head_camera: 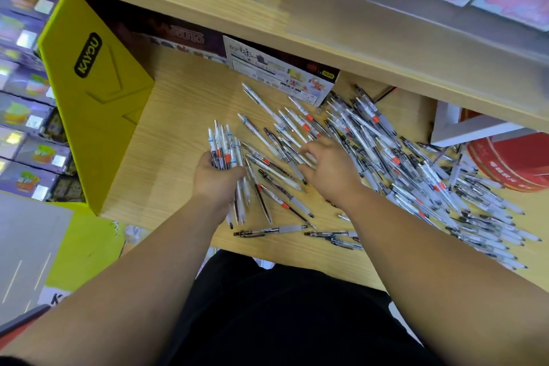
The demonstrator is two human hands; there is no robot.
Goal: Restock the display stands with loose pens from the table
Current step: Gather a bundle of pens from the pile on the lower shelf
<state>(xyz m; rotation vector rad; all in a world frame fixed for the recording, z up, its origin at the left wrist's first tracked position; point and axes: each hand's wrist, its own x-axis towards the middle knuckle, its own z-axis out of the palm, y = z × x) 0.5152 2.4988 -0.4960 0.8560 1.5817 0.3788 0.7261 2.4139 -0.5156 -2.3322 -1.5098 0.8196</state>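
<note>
One wide wooden table is flanked on the left by a yellow display stand. Dozens of loose pens are scattered across its middle and right. The right hand is laid on the heap, fingers bent among pens; whether one is pinched cannot be told. Just left, a bundle of pens is gripped in the curled left hand.

Lt wood table, wood shelf above, grey floor btm L, even light
</note>
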